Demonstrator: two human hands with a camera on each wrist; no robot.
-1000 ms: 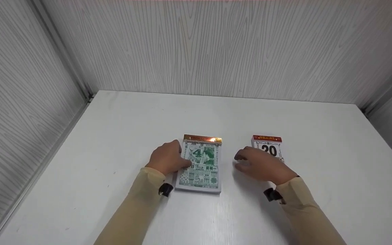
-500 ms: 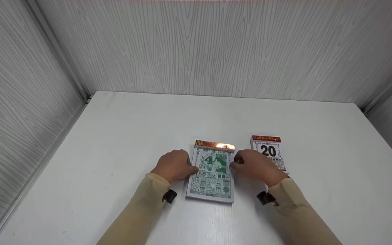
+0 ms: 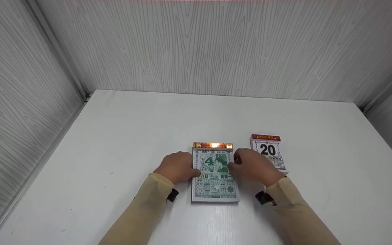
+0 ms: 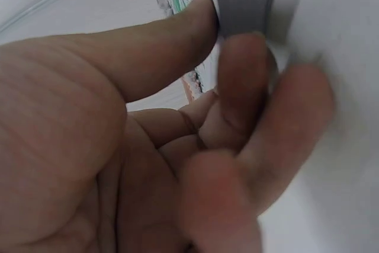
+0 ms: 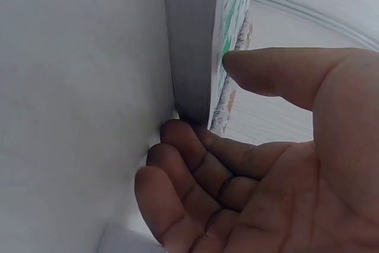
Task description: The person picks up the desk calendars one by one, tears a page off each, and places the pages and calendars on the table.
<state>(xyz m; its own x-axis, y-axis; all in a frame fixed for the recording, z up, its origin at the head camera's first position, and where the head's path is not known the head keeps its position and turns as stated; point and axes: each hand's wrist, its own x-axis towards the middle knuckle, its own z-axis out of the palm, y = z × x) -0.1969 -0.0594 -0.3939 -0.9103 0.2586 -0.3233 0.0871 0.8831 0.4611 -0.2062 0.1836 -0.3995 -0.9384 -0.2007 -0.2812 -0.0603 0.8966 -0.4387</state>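
A thick tear-off calendar (image 3: 215, 187) with green print, a large 4 and a shiny gold-and-red top band lies flat on the white table. My left hand (image 3: 176, 167) grips its left edge. The left thumb (image 4: 192, 25) rests on the printed face while the fingers bend against the page edges. At the opposite edge, my right hand (image 3: 255, 166) pinches the block, with its thumb (image 5: 260, 69) on the top sheet and curled fingers at the side. Just beyond the right hand lies a smaller tear-off calendar (image 3: 268, 149) with a red band and a black 20, its lower left part hidden.
The white table (image 3: 141, 122) extends around both calendars. A grey wood-grain panel (image 3: 196, 47) stands along the back edge, with similar panels at the left (image 3: 15, 102) and right sides.
The green calendar has slid right and towards me with my left hand, then turned slightly straighter. My right hand has moved left and taken hold of its right edge. The smaller calendar stays put.
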